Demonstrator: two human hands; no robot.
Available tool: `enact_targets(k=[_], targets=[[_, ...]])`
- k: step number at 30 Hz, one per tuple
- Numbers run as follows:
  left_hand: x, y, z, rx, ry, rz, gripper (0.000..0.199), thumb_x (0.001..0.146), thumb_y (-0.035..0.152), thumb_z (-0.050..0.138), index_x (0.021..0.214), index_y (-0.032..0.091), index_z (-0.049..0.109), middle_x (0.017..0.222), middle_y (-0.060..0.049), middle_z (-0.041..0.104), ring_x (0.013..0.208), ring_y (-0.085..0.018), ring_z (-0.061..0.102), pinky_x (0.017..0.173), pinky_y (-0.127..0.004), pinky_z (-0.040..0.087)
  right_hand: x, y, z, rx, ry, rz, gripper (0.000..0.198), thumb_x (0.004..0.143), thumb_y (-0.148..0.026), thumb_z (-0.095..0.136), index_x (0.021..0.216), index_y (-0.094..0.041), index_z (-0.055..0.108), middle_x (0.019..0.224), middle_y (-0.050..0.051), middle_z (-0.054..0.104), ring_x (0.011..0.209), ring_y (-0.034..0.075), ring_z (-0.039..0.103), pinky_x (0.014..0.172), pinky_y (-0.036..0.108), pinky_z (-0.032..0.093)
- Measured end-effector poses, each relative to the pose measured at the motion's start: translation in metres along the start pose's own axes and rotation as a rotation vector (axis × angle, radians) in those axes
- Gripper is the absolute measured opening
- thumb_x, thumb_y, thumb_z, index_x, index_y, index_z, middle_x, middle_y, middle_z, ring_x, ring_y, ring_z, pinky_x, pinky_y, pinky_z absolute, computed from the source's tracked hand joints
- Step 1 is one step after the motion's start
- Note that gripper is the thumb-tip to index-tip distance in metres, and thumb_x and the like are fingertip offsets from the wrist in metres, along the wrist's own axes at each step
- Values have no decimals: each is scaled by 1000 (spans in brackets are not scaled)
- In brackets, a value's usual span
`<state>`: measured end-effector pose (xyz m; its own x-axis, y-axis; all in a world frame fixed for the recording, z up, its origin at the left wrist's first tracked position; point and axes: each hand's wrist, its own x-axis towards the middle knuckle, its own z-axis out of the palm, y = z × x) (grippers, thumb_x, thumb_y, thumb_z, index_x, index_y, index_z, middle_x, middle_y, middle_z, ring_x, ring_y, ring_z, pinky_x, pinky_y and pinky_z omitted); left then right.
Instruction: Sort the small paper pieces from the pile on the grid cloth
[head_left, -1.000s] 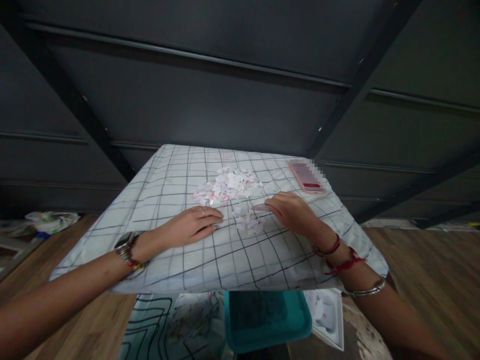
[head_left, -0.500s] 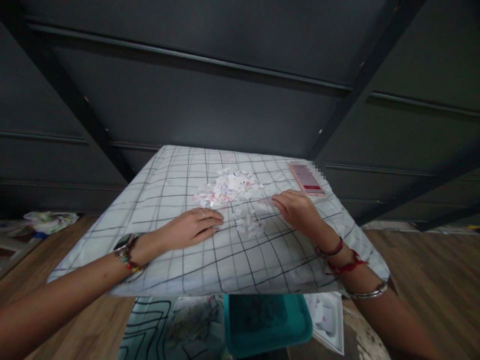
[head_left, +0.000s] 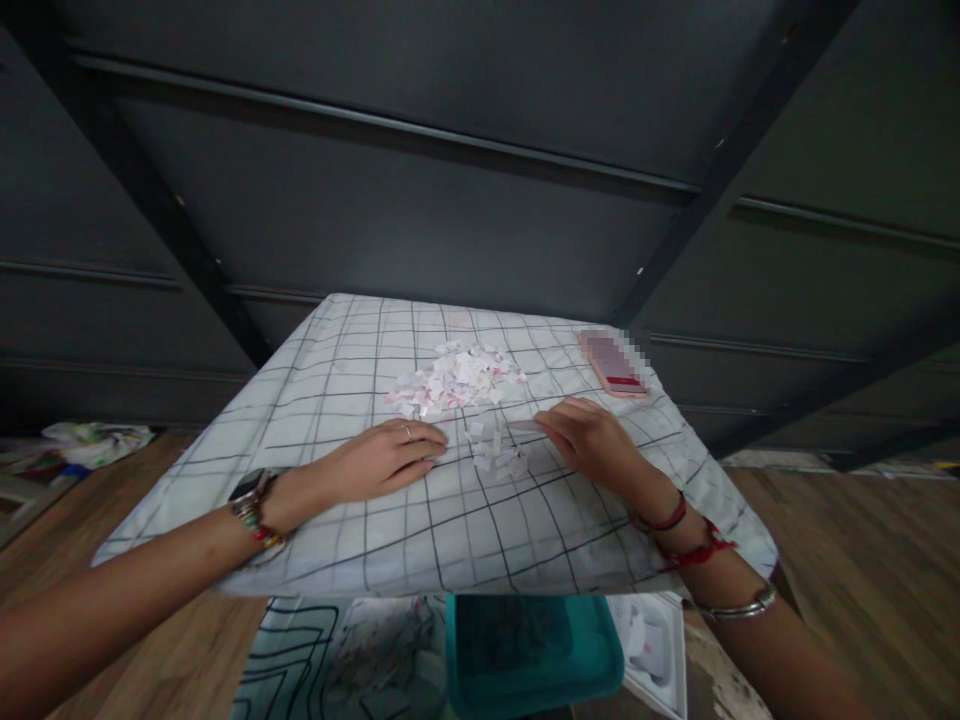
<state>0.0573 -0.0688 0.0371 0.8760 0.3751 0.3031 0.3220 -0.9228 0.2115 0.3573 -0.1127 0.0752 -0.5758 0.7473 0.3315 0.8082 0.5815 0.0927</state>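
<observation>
Clearly, the right hand (head_left: 589,435) has something pinched: its thumb and fingers close on one end of a thin, pale strip (head_left: 522,426), whose free end points left, toward the bits. What the strip is made of cannot be told. The left hand (head_left: 390,458) grasps nothing that shows; it lies palm down on the cloth (head_left: 341,350), fingers stretched out and close together, thumb a little apart below them. Between the two hands is a small cluster (head_left: 501,460) of white paper bits, loosely scattered, just below the strip. Farther from the person, near the middle of the cloth, sits the pile (head_left: 465,376), a broad, low heap of torn white scraps, some marked with pink or red; its near edge comes close to the left fingertips. At the far right corner lies a phone (head_left: 609,365) in a pink case, partly blurred out, well apart from the pile and beyond the right hand. The cloth is white with a dark grid. A ring (head_left: 409,433) is on the left hand, a watch (head_left: 247,487) and beads on that wrist; red bands (head_left: 697,550) and a silver bangle (head_left: 742,606) circle the right arm. Below the near edge are a teal tray (head_left: 536,695) and, beside it, a white box (head_left: 679,660). Dark panels (head_left: 390,210) stand behind.
</observation>
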Motion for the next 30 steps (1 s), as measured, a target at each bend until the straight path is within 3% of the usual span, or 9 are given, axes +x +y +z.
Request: enact_targets(k=[4, 9, 15, 23, 30], targets=[[1, 1, 0, -8, 25, 13, 25, 91, 23, 38, 104, 17, 59, 108, -7, 59, 101, -16, 54, 91, -34, 44, 14, 0, 13, -26, 13, 27, 21, 88, -18, 39, 82, -16, 59, 73, 5, 57, 75, 16, 49, 70, 27, 34], [1, 1, -1, -16, 39, 17, 26, 91, 23, 38, 103, 17, 59, 106, -7, 60, 101, -16, 54, 90, -33, 44, 29, -2, 27, 8, -17, -81, 21, 87, -16, 39, 85, -16, 60, 75, 4, 58, 78, 15, 49, 73, 26, 35], [1, 1, -2, -15, 12, 29, 25, 90, 22, 38, 104, 17, 58, 108, -7, 59, 102, -17, 53, 91, -34, 44, 25, 2, 15, 99, -99, -165, 21, 88, -17, 40, 79, -17, 59, 71, 2, 57, 72, 13, 48, 69, 25, 37], [1, 5, -6, -44, 25, 42, 25, 90, 22, 38, 105, 16, 58, 105, -7, 60, 101, -16, 54, 89, -32, 44, 36, 1, 12, 149, 29, -137, 25, 89, -21, 37, 81, -16, 60, 75, 4, 59, 77, 14, 51, 72, 26, 38], [2, 6, -7, -58, -32, 30, 25, 91, 20, 38, 108, 16, 56, 108, -7, 59, 102, -16, 52, 90, -32, 43, 27, -6, 8, 120, -76, -198, 25, 90, -20, 37, 81, -17, 60, 71, 2, 57, 70, 13, 48, 66, 25, 34]])
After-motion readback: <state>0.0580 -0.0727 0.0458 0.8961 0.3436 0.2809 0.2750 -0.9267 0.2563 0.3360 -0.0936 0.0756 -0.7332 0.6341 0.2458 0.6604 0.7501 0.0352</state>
